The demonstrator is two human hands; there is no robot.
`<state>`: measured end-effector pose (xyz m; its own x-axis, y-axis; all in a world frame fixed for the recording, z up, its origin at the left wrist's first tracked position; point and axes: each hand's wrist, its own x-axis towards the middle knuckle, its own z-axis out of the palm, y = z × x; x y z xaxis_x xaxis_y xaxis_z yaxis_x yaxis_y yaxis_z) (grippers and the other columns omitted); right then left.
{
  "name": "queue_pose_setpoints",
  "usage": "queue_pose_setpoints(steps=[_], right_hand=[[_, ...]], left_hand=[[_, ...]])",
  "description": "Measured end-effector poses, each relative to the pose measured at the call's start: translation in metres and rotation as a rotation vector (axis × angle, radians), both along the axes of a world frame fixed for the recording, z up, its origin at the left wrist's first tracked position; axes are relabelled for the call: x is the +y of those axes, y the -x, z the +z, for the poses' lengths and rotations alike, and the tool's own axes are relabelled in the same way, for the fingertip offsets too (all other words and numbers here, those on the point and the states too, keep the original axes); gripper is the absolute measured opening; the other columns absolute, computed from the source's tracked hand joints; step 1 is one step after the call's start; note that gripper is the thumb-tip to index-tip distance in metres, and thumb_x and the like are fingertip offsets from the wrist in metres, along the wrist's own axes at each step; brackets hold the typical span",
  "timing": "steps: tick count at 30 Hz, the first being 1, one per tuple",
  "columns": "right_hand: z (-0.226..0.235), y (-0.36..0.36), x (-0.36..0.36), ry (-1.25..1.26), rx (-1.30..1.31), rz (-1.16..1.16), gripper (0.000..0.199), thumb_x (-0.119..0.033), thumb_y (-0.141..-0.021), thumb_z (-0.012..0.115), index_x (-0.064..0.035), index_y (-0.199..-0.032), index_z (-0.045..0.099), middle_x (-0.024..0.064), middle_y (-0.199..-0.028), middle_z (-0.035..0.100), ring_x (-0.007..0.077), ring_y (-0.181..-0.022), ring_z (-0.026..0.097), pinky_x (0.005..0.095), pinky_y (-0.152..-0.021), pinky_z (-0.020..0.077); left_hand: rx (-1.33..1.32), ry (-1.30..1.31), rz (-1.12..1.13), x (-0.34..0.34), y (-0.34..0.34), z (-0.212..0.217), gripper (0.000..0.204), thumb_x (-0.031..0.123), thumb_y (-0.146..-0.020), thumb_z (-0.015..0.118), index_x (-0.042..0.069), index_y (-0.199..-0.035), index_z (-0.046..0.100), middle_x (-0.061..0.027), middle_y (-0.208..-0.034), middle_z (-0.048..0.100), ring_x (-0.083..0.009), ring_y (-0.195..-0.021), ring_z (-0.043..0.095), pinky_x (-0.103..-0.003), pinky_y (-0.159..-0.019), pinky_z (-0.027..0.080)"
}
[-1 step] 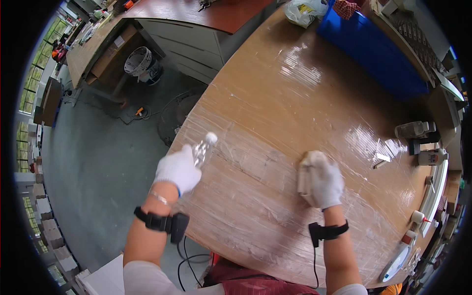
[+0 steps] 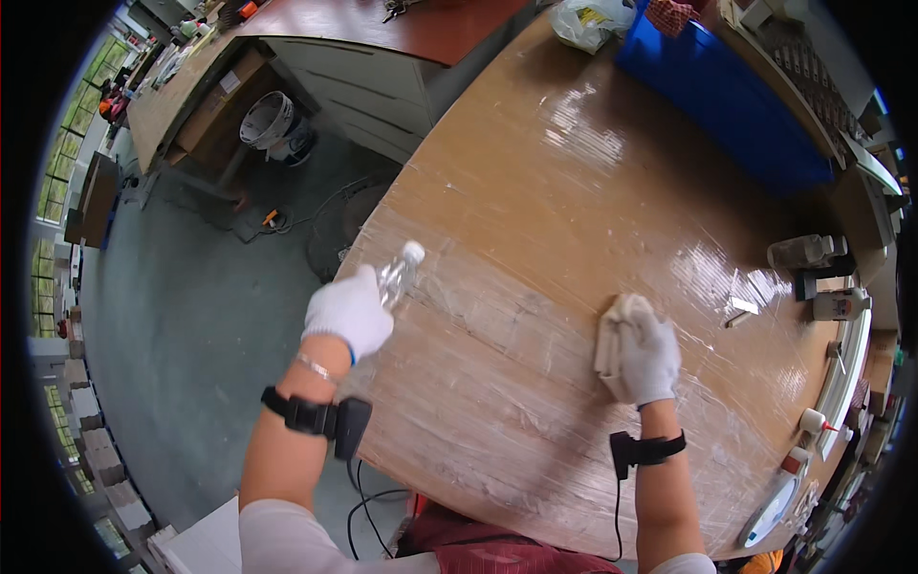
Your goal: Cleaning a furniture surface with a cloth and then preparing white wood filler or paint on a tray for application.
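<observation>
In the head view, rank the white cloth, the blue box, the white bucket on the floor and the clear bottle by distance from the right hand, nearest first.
1. White cloth: under the right hand on the wooden table.
2. Clear bottle: to the left, held in the left hand at the table edge.
3. Blue box: far end of the table.
4. White bucket: on the floor, far left.

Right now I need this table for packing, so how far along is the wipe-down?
Partway, it seems. The near half of the wooden table shows whitish smeared streaks, as if already sprayed. In hand: the right hand presses a white cloth on the top, and the left hand holds a clear bottle. The streaks remain to be wiped.
</observation>
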<state>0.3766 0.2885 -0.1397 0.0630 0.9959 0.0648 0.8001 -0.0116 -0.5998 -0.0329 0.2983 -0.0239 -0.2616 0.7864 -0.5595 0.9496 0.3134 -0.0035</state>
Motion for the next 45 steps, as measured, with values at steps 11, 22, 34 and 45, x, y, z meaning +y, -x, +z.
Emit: queue_pose_setpoints(steps=[11,22,34,45], right_hand=[[0.034,0.006,0.004,0.142,-0.208,-0.139,0.021,-0.028,-0.088,0.073,-0.0206,-0.107,0.073,0.0189,-0.098,0.067,0.0385,-0.09,0.069,0.0475,-0.076,0.0552],[0.056,0.005,0.017,0.253,-0.377,0.122,0.011,-0.025,-0.088,0.068,-0.0182,-0.096,0.07,0.0203,-0.098,0.07,0.0397,-0.09,0.07,0.0481,-0.076,0.0578],[0.055,0.063,0.106,-0.039,-0.332,0.324,0.023,-0.027,-0.088,0.065,-0.0072,-0.099,0.067,0.0206,-0.097,0.071,0.0386,-0.092,0.071,0.047,-0.079,0.0579],[0.052,0.049,0.145,-0.145,-0.428,0.158,0.019,-0.028,-0.09,0.061,-0.0111,-0.09,0.068,0.016,-0.084,0.071,0.0375,-0.08,0.07,0.0473,-0.071,0.0582]], left_hand=[[-0.127,-0.031,-0.458,0.103,-0.197,-0.008,0.033,0.018,-0.085,0.067,0.003,-0.115,0.064,-0.0224,-0.104,0.075,-0.0378,-0.101,0.073,-0.047,-0.087,0.057],[0.013,0.011,-0.471,0.102,-0.193,-0.001,0.032,0.021,-0.086,0.065,0.004,-0.113,0.063,-0.0237,-0.101,0.074,-0.0395,-0.099,0.073,-0.048,-0.086,0.057],[-0.207,0.146,-0.084,0.0,-0.118,-0.014,0.053,0.035,-0.083,0.071,0.002,-0.12,0.051,-0.0257,-0.106,0.071,-0.0439,-0.102,0.07,-0.051,-0.091,0.055],[-0.162,0.242,-0.135,-0.009,-0.104,-0.007,0.057,0.037,-0.081,0.074,0.003,-0.121,0.052,-0.0237,-0.102,0.073,-0.0433,-0.096,0.071,-0.049,-0.088,0.056]])
